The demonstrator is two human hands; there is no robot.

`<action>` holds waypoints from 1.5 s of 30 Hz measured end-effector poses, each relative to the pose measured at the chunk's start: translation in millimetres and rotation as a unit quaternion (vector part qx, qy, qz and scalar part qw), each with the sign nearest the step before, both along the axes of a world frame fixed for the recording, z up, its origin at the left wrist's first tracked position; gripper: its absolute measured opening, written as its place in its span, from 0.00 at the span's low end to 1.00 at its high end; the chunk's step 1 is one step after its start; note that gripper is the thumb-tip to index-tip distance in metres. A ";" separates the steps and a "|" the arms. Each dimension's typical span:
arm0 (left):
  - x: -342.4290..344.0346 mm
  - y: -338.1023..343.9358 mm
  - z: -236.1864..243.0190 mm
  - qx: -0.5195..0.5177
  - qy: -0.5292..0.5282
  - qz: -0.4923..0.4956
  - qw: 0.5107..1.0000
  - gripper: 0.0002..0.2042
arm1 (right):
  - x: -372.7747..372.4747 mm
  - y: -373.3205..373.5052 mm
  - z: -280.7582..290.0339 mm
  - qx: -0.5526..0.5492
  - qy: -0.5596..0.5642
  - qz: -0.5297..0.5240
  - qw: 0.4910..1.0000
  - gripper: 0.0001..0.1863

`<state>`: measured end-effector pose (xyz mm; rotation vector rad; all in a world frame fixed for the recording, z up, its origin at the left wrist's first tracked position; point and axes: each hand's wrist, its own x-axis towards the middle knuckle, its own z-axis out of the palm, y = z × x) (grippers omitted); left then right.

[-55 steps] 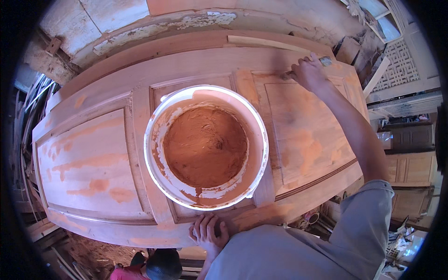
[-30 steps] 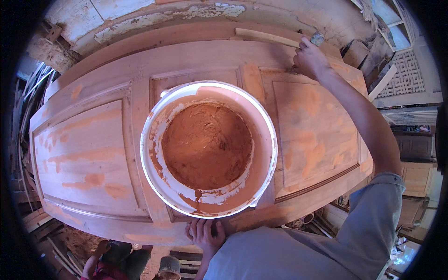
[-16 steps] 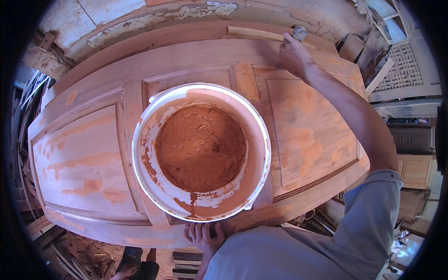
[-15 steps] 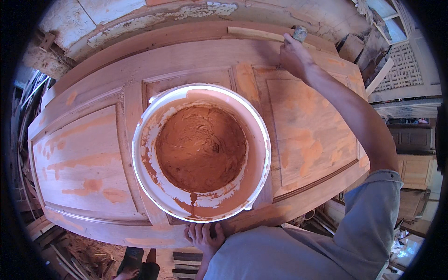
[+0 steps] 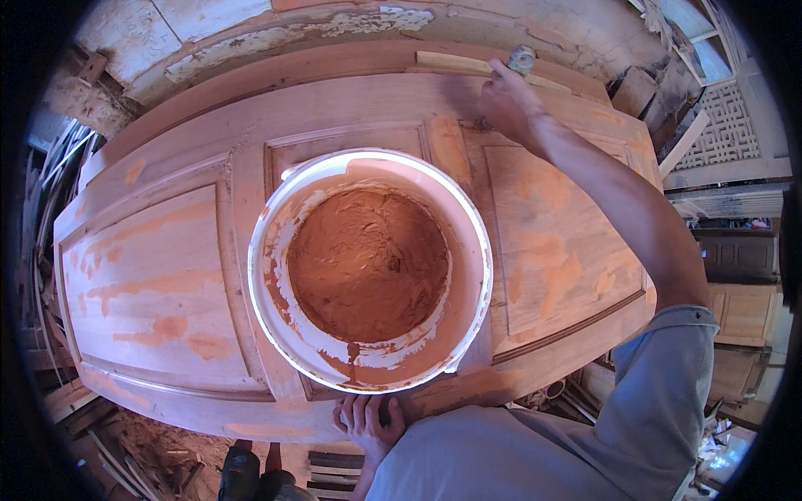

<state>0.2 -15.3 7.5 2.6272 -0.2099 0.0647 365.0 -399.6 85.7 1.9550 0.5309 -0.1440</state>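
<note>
- So my right hand [image 5: 511, 107] has slid left along the far side of the reddish-brown panelled wooden door [image 5: 334, 96], to about the right panel's far-left corner.
- That grip's wrapped round a slim hand tool with a grey rounded end [image 5: 522, 59]. The end pointed right a couple of seconds ago; now it's toward the door's far edge.
- For the work, I'd say that puts me on the corner moulding. Can't see the tool's other end clearly.
- White round plastic bucket [image 5: 466, 242] with rust-orange paste [image 5: 368, 259] hasn't really budged: mid-door, toward the near edge.
- Left hand [image 5: 369, 420] is also still at that near edge, fingers bent. Clamping or just resting? Can't tell.
</note>
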 end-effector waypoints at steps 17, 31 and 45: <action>1.0 -2.4 -2.0 -0.013 -0.011 0.005 1.000 0.12 | 3.1 -43.0 29.9 0.223 0.056 -0.136 0.964 0.16; 4.3 -2.5 3.8 -0.006 -0.012 0.000 1.000 0.11 | -97.5 -42.0 -25.8 0.627 0.024 -0.362 0.690 0.22; 7.1 -5.8 7.2 -0.014 -0.017 0.004 1.000 0.11 | -83.1 12.8 -51.1 0.606 -0.099 -0.368 0.699 0.18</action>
